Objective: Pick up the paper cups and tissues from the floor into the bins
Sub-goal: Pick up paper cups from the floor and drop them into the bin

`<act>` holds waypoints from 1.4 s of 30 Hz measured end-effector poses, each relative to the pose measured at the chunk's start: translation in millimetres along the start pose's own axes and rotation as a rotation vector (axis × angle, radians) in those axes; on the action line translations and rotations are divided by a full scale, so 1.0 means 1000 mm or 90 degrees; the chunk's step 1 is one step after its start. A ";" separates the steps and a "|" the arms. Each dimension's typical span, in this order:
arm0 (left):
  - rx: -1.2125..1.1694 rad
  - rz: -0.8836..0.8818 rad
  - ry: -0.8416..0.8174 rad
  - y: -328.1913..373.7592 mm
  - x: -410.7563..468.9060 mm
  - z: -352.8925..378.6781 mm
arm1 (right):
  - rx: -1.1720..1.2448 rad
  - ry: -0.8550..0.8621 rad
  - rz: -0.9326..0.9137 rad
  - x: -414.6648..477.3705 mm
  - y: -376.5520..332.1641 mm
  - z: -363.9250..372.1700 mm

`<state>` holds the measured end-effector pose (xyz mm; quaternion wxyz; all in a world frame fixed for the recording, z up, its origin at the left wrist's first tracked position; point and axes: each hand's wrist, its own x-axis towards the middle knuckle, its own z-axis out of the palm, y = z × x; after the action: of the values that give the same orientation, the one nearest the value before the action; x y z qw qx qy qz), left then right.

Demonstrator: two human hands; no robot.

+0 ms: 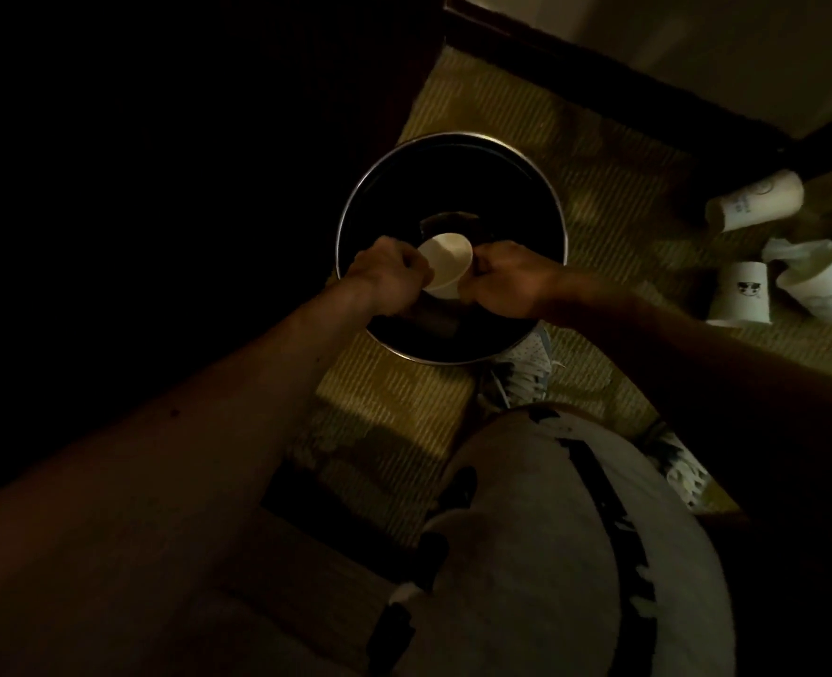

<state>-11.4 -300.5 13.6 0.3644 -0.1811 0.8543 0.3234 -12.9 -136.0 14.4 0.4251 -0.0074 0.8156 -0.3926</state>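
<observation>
One paper cup (446,261) is held over the open bin (453,135), toward the bin's 6 o'clock side, with its mouth turned up to the camera. It is clamped from both sides. The left hand (387,276) is curled onto its 9 o'clock wall, and the right hand (504,280) looks curled onto its 3 o'clock wall.

Step judged: release into the bin. The cup is best kept inside the rim line. Both grips are best loosened together so it is not flicked sideways, then it is let fall straight. The thin paper wall is likely crushed easily, so no squeeze is needed. The bin's inside is too dark for its contents to be told.

Counts:
- **Bins:** one seen.
- **Cups:** four seen. One is in hand and three are on the carpet floor (404,422) at 3 o'clock of the bin, well apart from it: a tipped cup (753,200), an upturned printed cup (739,293) and a second tipped cup (824,285).
- **Tissues:** one crumpled tissue (795,247) seen among them; whether it touches the cups cannot be told.
- **Unidentified:** a pale shape at the right frame edge.
- **Shoes:** two seen. The near shoe (524,364) is just beside the bin at 5 o'clock, and the far shoe (682,469) is further out.
</observation>
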 end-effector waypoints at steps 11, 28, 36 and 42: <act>0.149 0.221 0.085 0.099 -0.086 -0.038 | -0.030 0.059 0.013 -0.149 0.003 -0.109; 0.300 0.359 -0.199 0.287 -0.041 0.229 | 0.426 0.237 0.243 -0.229 0.312 -0.154; 0.354 0.246 -0.237 0.259 0.054 0.313 | 0.580 0.260 0.278 -0.153 0.373 -0.123; 0.314 0.258 -0.194 0.268 0.092 0.353 | 0.483 0.367 0.278 -0.116 0.406 -0.131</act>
<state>-40.4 128.7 -127.8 0.4488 0.1354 0.8612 0.1965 100.0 267.3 -125.2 0.2282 0.4255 0.6822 -0.5491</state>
